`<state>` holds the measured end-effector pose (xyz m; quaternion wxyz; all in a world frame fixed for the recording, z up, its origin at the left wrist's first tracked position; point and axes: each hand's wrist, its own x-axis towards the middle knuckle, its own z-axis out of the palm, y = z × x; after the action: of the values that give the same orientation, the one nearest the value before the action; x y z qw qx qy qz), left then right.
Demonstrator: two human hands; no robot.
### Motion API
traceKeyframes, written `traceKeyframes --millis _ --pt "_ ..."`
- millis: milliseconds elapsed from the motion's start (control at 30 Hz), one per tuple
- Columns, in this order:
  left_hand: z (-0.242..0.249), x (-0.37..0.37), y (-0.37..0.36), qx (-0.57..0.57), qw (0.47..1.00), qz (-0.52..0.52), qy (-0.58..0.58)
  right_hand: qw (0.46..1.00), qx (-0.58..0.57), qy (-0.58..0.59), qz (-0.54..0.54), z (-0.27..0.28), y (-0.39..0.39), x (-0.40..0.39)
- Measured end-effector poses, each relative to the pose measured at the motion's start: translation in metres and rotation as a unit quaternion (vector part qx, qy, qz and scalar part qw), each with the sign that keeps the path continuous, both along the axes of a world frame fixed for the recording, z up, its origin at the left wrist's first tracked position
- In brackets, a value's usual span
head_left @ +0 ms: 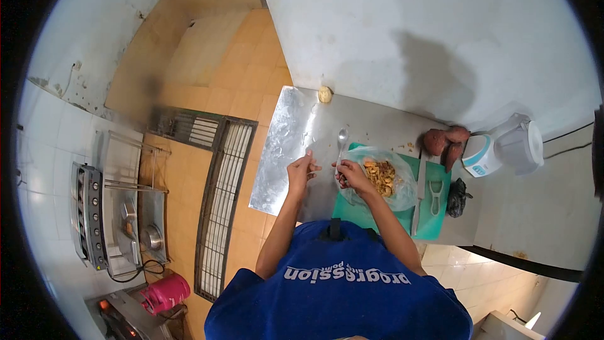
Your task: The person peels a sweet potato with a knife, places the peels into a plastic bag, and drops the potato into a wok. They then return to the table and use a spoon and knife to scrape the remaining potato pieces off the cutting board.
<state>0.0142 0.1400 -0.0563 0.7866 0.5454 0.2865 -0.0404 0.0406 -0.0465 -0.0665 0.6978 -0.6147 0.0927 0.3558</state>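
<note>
My right hand (356, 176) is closed around the handle of a metal spoon (342, 135), whose bowl points away from me. Just beside it lies a clear plastic bag (406, 179) with chopped yellow-brown food pieces (381, 177) in it, resting on a green cutting board (362, 214). To the left, over the steel table (277, 170), my left hand (301, 174) has its fingers partly bent and apart, with nothing visible in them.
A knife (420, 189) and a green peeler (435, 196) lie on the board's right side. Beyond are reddish-brown tubers (445, 141), a black plastic bag (458, 198) and a white-and-blue appliance (483, 156). A pale round piece (324, 94) sits by the wall.
</note>
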Motion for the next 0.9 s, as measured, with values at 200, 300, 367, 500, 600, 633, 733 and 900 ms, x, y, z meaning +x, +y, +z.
traceKeyframes --millis 200,300,367,500,600,633,733,900 --pt "-0.008 -0.002 0.002 0.052 0.998 -0.006 0.028 1.000 0.005 -0.001 -0.004 0.000 -0.001 -0.008" --pt "-0.009 -0.002 -0.001 0.067 0.997 0.002 0.030 1.000 0.004 0.010 -0.005 0.003 0.001 -0.013" --pt "-0.012 -0.003 -0.003 0.097 0.995 -0.008 0.034 0.999 0.019 0.015 0.042 -0.001 0.000 -0.016" --pt "-0.009 -0.005 -0.009 0.040 0.999 0.028 0.005 0.995 0.052 0.003 0.080 0.005 0.003 -0.010" --pt "-0.007 -0.004 -0.006 0.032 0.999 0.039 -0.007 0.966 -0.044 -0.124 0.223 0.037 0.003 0.033" --pt "-0.007 -0.004 -0.007 0.017 0.998 0.053 -0.012 0.954 -0.059 -0.155 0.250 0.052 0.003 0.049" --pt "0.005 -0.005 -0.010 0.009 0.998 0.044 -0.037 0.934 -0.105 -0.202 0.275 0.088 0.012 0.094" --pt "0.013 -0.003 -0.013 0.025 0.997 0.018 -0.074 0.933 -0.131 -0.212 0.259 0.101 0.036 0.119"
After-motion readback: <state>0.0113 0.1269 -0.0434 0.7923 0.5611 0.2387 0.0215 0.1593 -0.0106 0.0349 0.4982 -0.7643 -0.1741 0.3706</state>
